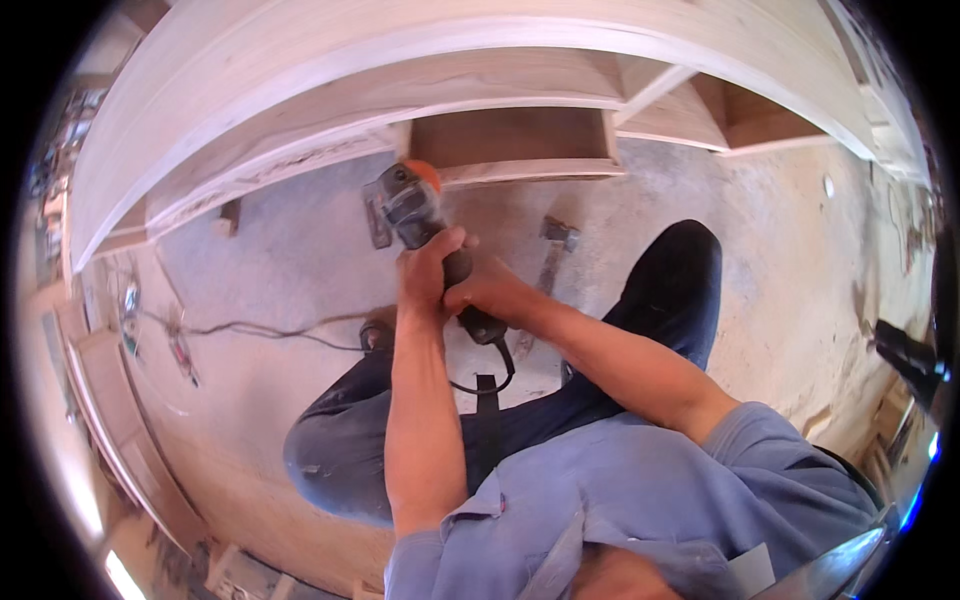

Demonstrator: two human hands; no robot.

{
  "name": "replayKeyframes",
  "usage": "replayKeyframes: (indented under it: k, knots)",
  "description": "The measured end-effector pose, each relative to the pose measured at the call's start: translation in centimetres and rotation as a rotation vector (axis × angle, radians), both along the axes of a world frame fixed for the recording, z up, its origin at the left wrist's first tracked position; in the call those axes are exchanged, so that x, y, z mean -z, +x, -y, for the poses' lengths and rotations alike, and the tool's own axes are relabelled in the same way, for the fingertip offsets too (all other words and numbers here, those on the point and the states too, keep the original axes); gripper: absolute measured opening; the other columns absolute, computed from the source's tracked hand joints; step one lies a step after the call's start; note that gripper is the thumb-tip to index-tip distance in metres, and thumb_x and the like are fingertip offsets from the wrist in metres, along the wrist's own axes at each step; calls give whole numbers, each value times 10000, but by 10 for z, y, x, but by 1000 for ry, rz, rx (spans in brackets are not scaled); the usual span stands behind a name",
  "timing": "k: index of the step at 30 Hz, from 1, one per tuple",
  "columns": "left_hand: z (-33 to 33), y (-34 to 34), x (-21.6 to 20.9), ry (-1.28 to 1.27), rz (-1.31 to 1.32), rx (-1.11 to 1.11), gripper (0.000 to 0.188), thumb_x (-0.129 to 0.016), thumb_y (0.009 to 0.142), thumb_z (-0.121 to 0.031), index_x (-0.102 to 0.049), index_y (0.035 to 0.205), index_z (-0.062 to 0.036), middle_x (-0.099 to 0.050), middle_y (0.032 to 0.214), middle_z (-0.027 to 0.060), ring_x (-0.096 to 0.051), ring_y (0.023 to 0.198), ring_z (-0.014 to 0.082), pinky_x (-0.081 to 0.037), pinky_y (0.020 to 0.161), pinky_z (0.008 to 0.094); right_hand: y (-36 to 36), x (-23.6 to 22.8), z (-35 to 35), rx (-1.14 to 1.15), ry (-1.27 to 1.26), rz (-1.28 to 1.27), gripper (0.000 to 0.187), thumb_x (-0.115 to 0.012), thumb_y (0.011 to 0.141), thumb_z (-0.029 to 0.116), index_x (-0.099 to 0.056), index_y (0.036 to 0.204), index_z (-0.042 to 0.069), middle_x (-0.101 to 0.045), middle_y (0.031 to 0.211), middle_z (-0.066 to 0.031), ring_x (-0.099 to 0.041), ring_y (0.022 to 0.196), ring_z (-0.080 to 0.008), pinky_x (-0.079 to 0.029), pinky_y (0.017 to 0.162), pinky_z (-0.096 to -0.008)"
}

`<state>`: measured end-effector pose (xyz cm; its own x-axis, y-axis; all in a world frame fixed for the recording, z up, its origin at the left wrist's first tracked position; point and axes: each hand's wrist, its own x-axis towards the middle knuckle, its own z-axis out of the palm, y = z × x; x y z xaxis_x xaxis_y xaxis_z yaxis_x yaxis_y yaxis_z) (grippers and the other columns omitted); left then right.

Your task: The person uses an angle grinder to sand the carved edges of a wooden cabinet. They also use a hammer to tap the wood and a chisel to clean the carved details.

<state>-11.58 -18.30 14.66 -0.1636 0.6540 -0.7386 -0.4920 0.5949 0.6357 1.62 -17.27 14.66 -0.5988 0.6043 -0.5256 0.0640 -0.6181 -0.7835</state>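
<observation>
Your blue shirt sleeves fill the lower edge, and both bare forearms rise from them toward the angle grinder (425,225). Your left hand (425,268) is clenched around the grinder's dark body just behind its head; your right hand (492,292) grips the rear of the handle, just below and to the right of the left one. The grinder's black power cord (490,375) loops down from the handle's end across your dark trousers (660,300). The grinder's orange-capped head points away from you, close against the lower edge of the unfinished wooden cabinet frame (510,140). Just right of the grinder, a hammer (552,255) lies on the dusty concrete floor (280,260). Left of the grinder, a thin cable (250,328) trails across that floor.
</observation>
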Motion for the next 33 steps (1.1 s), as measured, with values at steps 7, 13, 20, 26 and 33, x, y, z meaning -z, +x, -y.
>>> replayKeyframes:
  k: [7, 13, 20, 26, 33]
  knots:
    - [-7, 55, -2, 20, 10, 177, 217, -704, 823, -156, -675, 933, 29, -712, 899, 126, -669, 763, 209, -541, 709, 347, 48, 0, 20, 204, -76, 75, 290, -702, 623, 43, -638, 899, -19, -643, 775, -81, -630, 681, -183, -512, 628, -319]
    - [-16, 102, 23, 25, -136, 447, 227, -737, 777, -191, -700, 879, 8, -703, 838, 97, -651, 704, 178, -517, 666, 326, 92, 1, 35, 382, -86, 165, 288, -674, 616, 38, -636, 895, -25, -668, 781, -103, -650, 661, -202, -536, 619, -334]
    - [-29, 133, 2, 111, -158, 454, 265, -766, 731, -217, -714, 850, 13, -685, 797, 56, -630, 702, 164, -488, 649, 329, 111, -15, 29, 488, -162, 64, 258, -626, 636, 46, -645, 882, -28, -669, 763, -129, -659, 631, -240, -556, 615, -352]
    - [-10, 18, 7, 69, -32, 76, 201, -753, 777, -221, -710, 849, -38, -678, 797, 58, -638, 710, 160, -506, 646, 320, 17, 9, 5, 56, 81, 35, 237, -675, 666, 97, -653, 885, 10, -668, 789, -90, -651, 643, -201, -535, 611, -337]
    - [-12, 37, 6, 6, -177, 196, 288, -759, 729, -222, -681, 837, 33, -654, 751, 88, -636, 660, 184, -501, 595, 351, 33, 3, 12, 140, -80, 83, 283, -697, 638, 122, -672, 896, 9, -669, 775, -68, -649, 667, -180, -510, 640, -303]
